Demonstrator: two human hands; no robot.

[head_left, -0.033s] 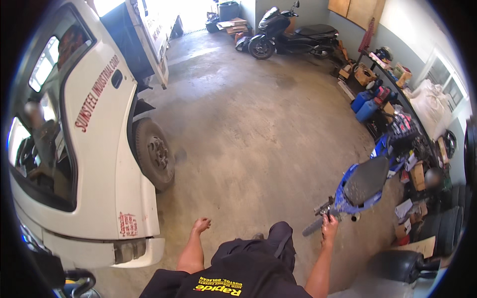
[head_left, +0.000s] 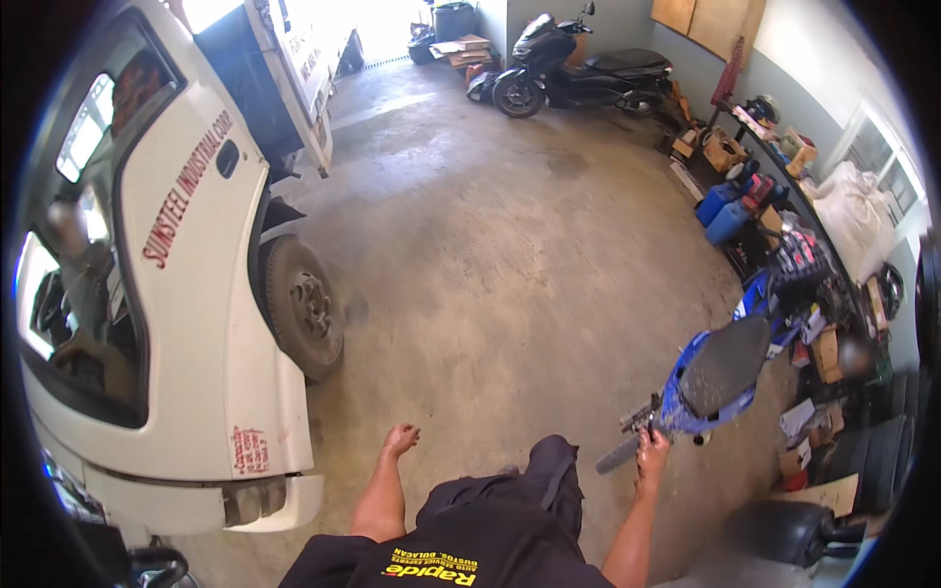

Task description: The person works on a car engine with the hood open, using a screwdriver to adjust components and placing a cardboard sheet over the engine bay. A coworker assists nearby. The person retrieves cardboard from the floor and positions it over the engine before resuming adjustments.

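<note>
The blue motorcycle [head_left: 725, 367] is at your right – probably heavy, stiff, and best held by solid metal rather than plastic – with your right hand [head_left: 652, 454] at its near end, though I cannot tell whether it grips (your left hand [head_left: 401, 439] is empty, loosely curled).

My right hand [head_left: 652, 457] is at the near end of a blue motorcycle [head_left: 720, 367], close to its wheel [head_left: 618, 454], as my left hand [head_left: 400, 440], loosely curled, hangs over a concrete floor [head_left: 490, 294] near a white truck [head_left: 196, 372]
</note>
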